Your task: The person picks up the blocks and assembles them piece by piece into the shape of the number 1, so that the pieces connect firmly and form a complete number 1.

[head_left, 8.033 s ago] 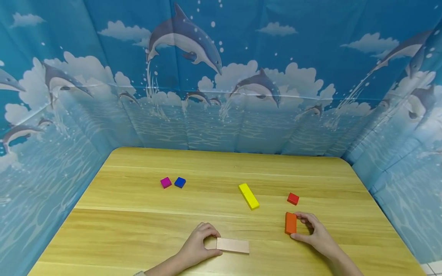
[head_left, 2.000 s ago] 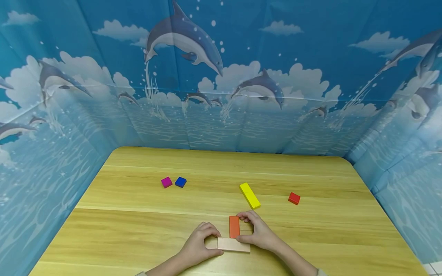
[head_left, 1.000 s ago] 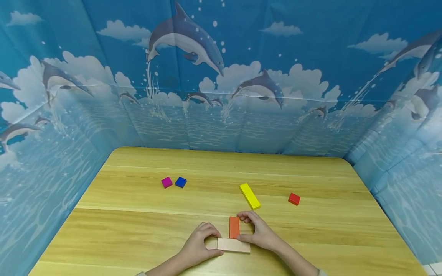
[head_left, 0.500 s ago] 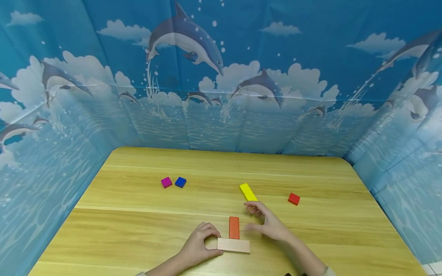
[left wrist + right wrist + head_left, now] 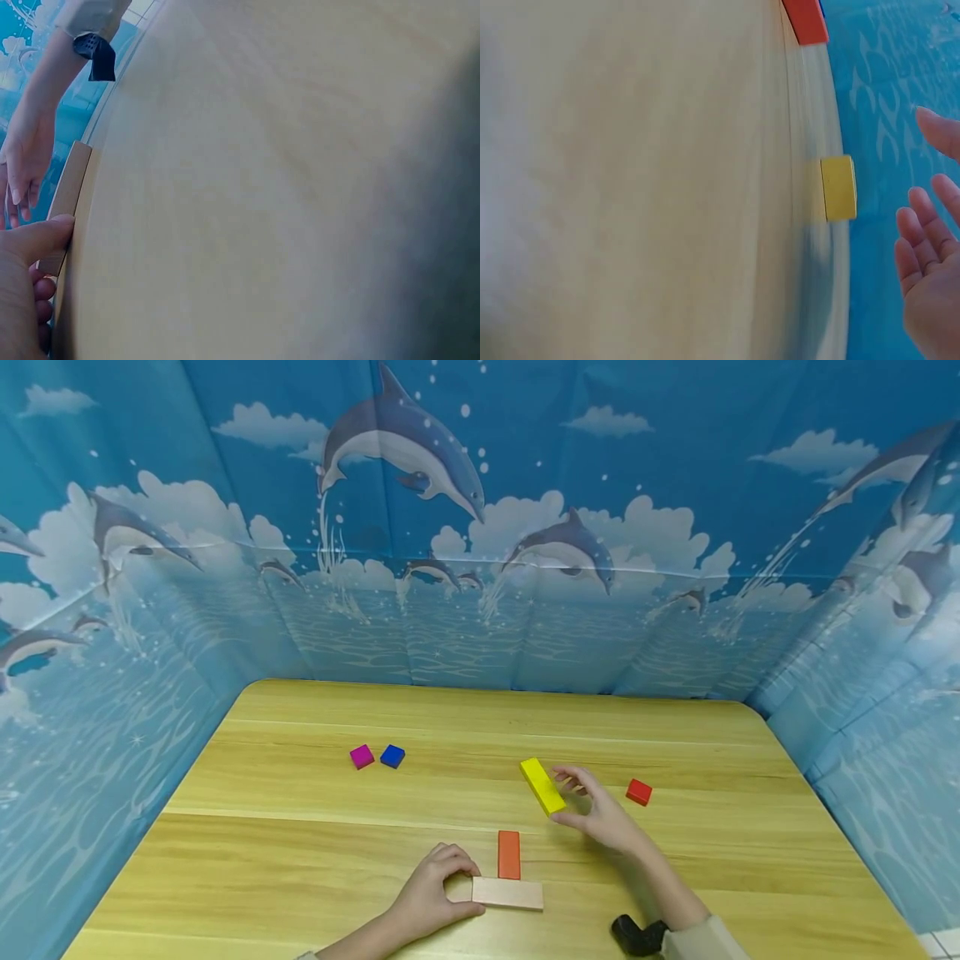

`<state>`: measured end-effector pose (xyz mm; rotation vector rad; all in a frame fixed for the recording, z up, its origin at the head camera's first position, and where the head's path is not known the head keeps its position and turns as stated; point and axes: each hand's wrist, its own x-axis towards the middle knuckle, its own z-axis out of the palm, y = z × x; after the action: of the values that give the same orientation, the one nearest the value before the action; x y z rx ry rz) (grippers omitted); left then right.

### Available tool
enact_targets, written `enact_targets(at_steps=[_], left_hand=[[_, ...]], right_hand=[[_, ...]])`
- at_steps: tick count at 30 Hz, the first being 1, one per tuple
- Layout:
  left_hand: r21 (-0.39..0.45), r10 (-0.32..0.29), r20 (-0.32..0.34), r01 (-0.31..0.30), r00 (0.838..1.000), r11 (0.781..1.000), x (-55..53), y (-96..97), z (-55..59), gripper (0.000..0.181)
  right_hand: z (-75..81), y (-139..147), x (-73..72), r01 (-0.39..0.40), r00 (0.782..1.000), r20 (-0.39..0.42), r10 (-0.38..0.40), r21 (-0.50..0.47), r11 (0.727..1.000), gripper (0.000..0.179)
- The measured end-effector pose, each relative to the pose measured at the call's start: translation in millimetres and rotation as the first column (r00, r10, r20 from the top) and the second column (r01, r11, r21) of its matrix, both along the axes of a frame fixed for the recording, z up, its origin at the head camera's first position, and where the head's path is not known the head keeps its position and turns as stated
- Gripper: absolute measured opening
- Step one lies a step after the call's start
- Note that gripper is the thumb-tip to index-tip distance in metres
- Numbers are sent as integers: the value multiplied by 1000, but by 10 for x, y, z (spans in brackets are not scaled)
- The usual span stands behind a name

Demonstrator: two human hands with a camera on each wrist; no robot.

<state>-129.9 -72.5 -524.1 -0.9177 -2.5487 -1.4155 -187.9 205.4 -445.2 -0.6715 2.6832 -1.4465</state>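
Observation:
My left hand (image 5: 431, 893) pinches the left end of a plain wooden block (image 5: 508, 894), which lies flat on the table. The left wrist view shows the thumb along one side of that block (image 5: 70, 180). An orange block (image 5: 508, 855) stretches away from the plain block's far long side, with its near end against it. My right hand (image 5: 603, 814) hovers just right of a long yellow block (image 5: 542, 786). In the right wrist view the hand's fingers are spread, with a gap between them and the yellow block (image 5: 839, 187).
A red block (image 5: 638, 792) lies right of my right hand. Toward the back left sit a magenta block (image 5: 362, 757) and a blue block (image 5: 392, 756). A dolphin-print curtain (image 5: 465, 635) surrounds the table's (image 5: 300, 860) back and sides. A black wrist device (image 5: 637, 935) is at my right sleeve.
Earlier my right hand brought the orange block from the right to the plain block. It has since let go and moved up and right to the yellow block. My left hand stayed put.

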Motion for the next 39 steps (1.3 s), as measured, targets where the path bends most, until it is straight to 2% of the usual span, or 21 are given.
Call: enact_targets(at_steps=[4,8,11,19,26,39], left_hand=[[1,0,-3,0,1000,1000,4,0,-3,29],[-5,2,-3,-2,1000,1000,7,3,-8,30],[-7,4,-2,-4,1000,1000,6,2,-15,30],[-8,2,-3,-2,1000,1000,6,0,-14,29],[-7,2,-3,-2,1000,1000,4,-1,-16,30],[-11,3,8,-3,1000,1000,3,-4,10,30]], right_hand=[[-87,71,-107,-4,1000,8,4,-2,1000,65],[-246,184,-255,-52,999,-14,53,33,998,70],[-296,249,-339,-88,996,-18,89,60,994,73],[-224,280,-416,-131,989,80,125,73,989,76],[-325,310,-517,-170,981,104,164,52,984,79],[-341,336,-663,-258,946,224,234,83,963,86]])
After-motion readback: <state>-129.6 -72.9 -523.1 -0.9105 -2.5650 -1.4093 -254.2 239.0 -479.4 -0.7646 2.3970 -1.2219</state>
